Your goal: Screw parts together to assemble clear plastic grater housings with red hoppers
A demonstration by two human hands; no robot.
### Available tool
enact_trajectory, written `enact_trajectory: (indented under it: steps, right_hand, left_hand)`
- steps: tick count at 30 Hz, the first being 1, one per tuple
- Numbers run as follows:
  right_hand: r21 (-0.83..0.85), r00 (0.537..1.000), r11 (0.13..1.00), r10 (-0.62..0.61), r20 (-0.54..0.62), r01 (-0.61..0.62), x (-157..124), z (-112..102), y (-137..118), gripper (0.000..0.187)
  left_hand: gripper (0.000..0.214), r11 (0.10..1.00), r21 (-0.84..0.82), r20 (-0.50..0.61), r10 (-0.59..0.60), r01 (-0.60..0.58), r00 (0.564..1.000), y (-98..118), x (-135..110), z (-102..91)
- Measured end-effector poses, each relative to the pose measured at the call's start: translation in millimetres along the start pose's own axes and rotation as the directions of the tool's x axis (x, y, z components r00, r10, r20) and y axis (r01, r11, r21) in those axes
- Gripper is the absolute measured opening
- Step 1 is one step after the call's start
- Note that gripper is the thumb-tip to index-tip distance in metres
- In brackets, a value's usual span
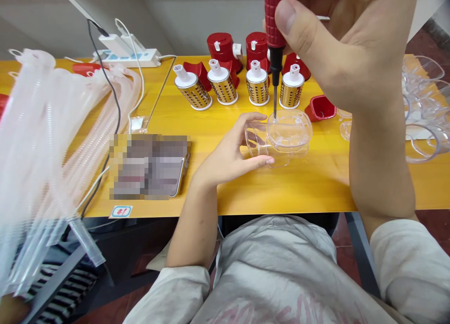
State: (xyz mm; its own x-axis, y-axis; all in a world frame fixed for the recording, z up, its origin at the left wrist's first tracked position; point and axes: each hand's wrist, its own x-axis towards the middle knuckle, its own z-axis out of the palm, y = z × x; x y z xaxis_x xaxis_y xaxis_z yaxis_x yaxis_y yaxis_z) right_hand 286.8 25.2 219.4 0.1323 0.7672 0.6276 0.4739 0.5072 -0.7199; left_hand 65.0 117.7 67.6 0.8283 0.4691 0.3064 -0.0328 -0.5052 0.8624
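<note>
Your right hand [344, 47] closed around red screwdriver [276, 24], thumb pressed on handle, shaft upright so tip meets top of clear plastic housing [284, 136]. Your left hand [232, 157] cups housing from left, fingers curled round its tube end, thumb over top, likely steadying it against tool pressure. Housing sits on yellow table [281, 188], mid-right, just in front of four metal grater drums [258, 87] in row. Housing see-through, rounded, glossy. Red parts [225, 47] behind drums; clear housings [425, 113] stacked right.
</note>
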Motion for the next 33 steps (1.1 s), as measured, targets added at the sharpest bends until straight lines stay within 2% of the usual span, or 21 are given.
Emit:
enact_trajectory:
  steps: [4, 8, 13, 16, 19, 25, 29, 33]
  right_hand:
    - [-0.087, 0.999, 0.996, 0.008, -0.036, -0.011, 2, -4, 6, 0.071]
    - [-0.063, 0.999, 0.998, 0.013, -0.051, -0.016, 3, -2, 4, 0.077]
    - [-0.032, 1.0, 0.999, 0.004, -0.006, -0.005, 2, 1, -3, 0.063]
    - [-0.069, 1.0, 0.997, 0.022, 0.015, -0.021, 1, -2, -3, 0.069]
    - [-0.061, 0.999, 0.998, 0.008, -0.036, -0.01, 1, -2, 1, 0.075]
    - [-0.055, 1.0, 0.998, -0.001, -0.023, -0.001, 1, -1, 1, 0.076]
    - [-0.047, 1.0, 0.999, 0.024, -0.008, -0.024, -2, -1, -5, 0.066]
    - [-0.113, 0.999, 0.993, 0.032, -0.01, -0.033, -1, -2, -2, 0.075]
  left_hand:
    - [0.099, 1.0, 0.001, 0.001, -0.005, 0.005, 1.0, -1, 0, -0.3]
    - [0.1, 1.0, 0.001, -0.006, -0.008, 0.008, 1.0, -2, 0, 0.1]
    - [0.1, 1.0, 0.0, -0.002, -0.012, 0.012, 1.0, -1, 0, -0.1]
    - [0.099, 1.0, -0.001, -0.002, -0.006, 0.006, 1.0, -1, 0, -0.1]
    - [0.1, 1.0, -0.005, -0.005, -0.004, 0.004, 1.0, -2, 0, 0.0]
    - [0.101, 1.0, -0.002, -0.018, -0.008, 0.008, 1.0, -3, 0, 0.8]
    - [0.101, 1.0, 0.001, -0.025, 0.001, -0.001, 1.0, -3, 0, 1.2]
    - [0.101, 1.0, 0.005, -0.022, -0.003, 0.003, 1.0, -3, 0, 1.0]
